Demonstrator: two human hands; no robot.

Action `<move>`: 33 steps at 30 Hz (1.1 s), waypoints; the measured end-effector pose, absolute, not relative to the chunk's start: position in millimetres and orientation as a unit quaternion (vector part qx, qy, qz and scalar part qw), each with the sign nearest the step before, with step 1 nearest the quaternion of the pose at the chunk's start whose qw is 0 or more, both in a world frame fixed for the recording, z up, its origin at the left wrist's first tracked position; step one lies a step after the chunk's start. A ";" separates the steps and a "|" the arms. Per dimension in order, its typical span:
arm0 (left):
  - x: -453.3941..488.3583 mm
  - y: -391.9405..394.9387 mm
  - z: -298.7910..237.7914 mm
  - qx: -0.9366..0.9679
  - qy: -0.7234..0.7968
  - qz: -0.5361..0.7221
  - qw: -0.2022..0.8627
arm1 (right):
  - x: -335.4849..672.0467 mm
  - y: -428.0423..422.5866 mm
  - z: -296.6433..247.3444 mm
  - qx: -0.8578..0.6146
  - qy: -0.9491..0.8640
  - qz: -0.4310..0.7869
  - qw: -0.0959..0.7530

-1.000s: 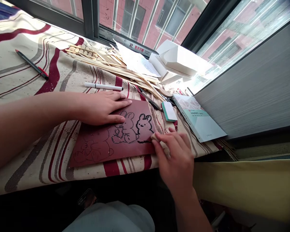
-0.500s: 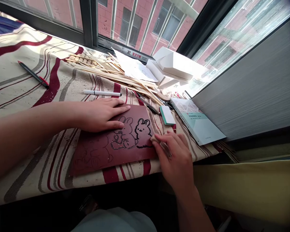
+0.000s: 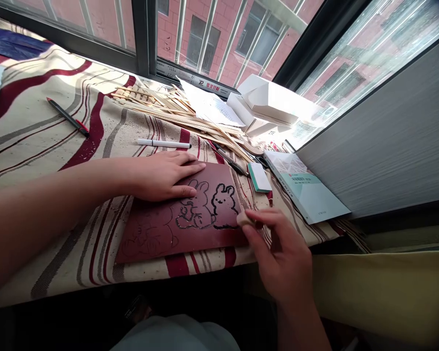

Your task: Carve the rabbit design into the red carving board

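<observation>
Here, a dark red slab [image 3: 157,236] lies flat on the striped cloth of the surface [image 3: 40,146], close to the near edge and toward the right-hand end. Rabbit figures are outlined on it in black near its right side, with fainter lines on its left half.

The left hand [image 3: 161,175] rests palm down on the slab's far-left part. Its grip is released, with the fingers spread flat and pointing toward the rabbits. The right hand [image 3: 281,253] is at the slab's right edge. Its grip is clenched on a small pale stub [image 3: 244,219], pinched between thumb and fingertips. The stub's tip is at or just over the slab's edge, and I cannot tell which.

The slab looks thin, light and fairly stiff, so it would probably slide on the cloth unless pressed down. A flat palm on an unmarked area seems the safest hold, or its edges if it is lifted. The stub appears small and light, suited to a fingertip pinch.

Beyond the slab lies a white marker [image 3: 164,144], and a red-and-black pen [image 3: 68,117] sits toward the far-left corner. A heap of wooden strips [image 3: 168,105] and some white boxes [image 3: 270,100] line the far edge by the window. A pale green book [image 3: 307,187] and a small green-edged block [image 3: 259,176] lie near the right edge.
</observation>
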State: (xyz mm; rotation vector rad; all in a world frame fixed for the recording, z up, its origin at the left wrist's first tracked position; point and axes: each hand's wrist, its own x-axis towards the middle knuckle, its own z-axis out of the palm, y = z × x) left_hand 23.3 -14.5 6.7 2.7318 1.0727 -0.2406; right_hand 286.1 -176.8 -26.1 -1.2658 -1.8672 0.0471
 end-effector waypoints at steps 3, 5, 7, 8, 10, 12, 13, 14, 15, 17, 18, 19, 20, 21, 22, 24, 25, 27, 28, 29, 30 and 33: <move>22.3 -13.8 4.6 0.927 0.355 -0.060 0.101 | 277.8 -196.4 -23.5 -0.448 -0.786 0.092 0.417; 20.8 -12.7 4.6 0.930 0.352 -0.038 0.102 | 275.4 -201.4 -22.9 -0.410 -0.818 0.114 0.387; 17.7 -11.2 7.3 0.931 0.353 -0.029 0.089 | 275.9 -199.8 -23.5 -0.400 -0.825 0.122 0.379; 15.7 -10.6 10.1 0.930 0.358 -0.031 0.077 | 277.2 -197.7 -24.0 -0.407 -0.821 0.121 0.383; 11.2 -10.6 17.9 0.922 0.382 -0.046 0.046 | 281.1 -193.1 -25.3 -0.424 -0.809 0.113 0.391; 6.8 -12.7 27.1 0.907 0.415 -0.065 0.021 | 286.4 -189.2 -26.9 -0.440 -0.801 0.101 0.394; 5.1 -14.3 31.4 0.898 0.433 -0.076 0.010 | 289.4 -187.4 -27.7 -0.445 -0.797 0.098 0.395; 3.7 -16.3 34.9 0.889 0.450 -0.089 0.001 | 292.4 -185.3 -28.5 -0.450 -0.794 0.100 0.396; 2.7 -18.1 37.6 0.880 0.465 -0.098 -0.007 | 295.2 -183.0 -29.0 -0.453 -0.791 0.103 0.398; 1.8 -21.0 40.1 0.869 0.482 -0.112 -0.016 | 299.9 -177.0 -29.3 -0.461 -0.782 0.113 0.404; 1.7 -21.6 40.2 0.869 0.482 -0.112 -0.016 | 301.7 -173.6 -28.9 -0.466 -0.776 0.119 0.409; 1.8 -21.6 39.8 0.872 0.478 -0.109 -0.012 | 303.0 -170.1 -28.2 -0.471 -0.768 0.130 0.414; 1.9 -21.0 39.3 0.875 0.473 -0.103 -0.005 | 304.0 -166.8 -27.4 -0.474 -0.760 0.144 0.420; 2.0 -20.0 38.7 0.877 0.471 -0.094 0.004 | 304.7 -163.9 -26.5 -0.475 -0.752 0.161 0.428; 2.0 -18.7 38.4 0.877 0.473 -0.084 0.014 | 305.4 -161.5 -25.8 -0.475 -0.743 0.179 0.437; 2.0 -15.9 38.1 0.873 0.484 -0.053 0.032 | 307.2 -158.5 -25.5 -0.472 -0.726 0.210 0.454; 2.1 -14.8 38.0 0.869 0.491 -0.040 0.041 | 308.6 -157.8 -26.0 -0.473 -0.720 0.217 0.459; 2.7 -13.0 37.2 0.864 0.501 -0.017 0.054 | 312.3 -157.7 -27.9 -0.485 -0.711 0.212 0.463; 3.0 -12.3 36.1 0.862 0.503 -0.004 0.058 | 314.6 -157.9 -28.9 -0.493 -0.709 0.204 0.462; 3.2 -11.5 34.6 0.861 0.505 0.012 0.059 | 317.1 -158.0 -29.7 -0.499 -0.707 0.196 0.461; 3.2 -10.8 32.7 0.861 0.505 0.029 0.058 | 319.7 -157.8 -29.9 -0.502 -0.708 0.191 0.458; 1.5 -8.2 27.4 0.862 0.503 0.054 0.040 | 326.9 -153.3 -24.7 -0.494 -0.733 0.177 0.433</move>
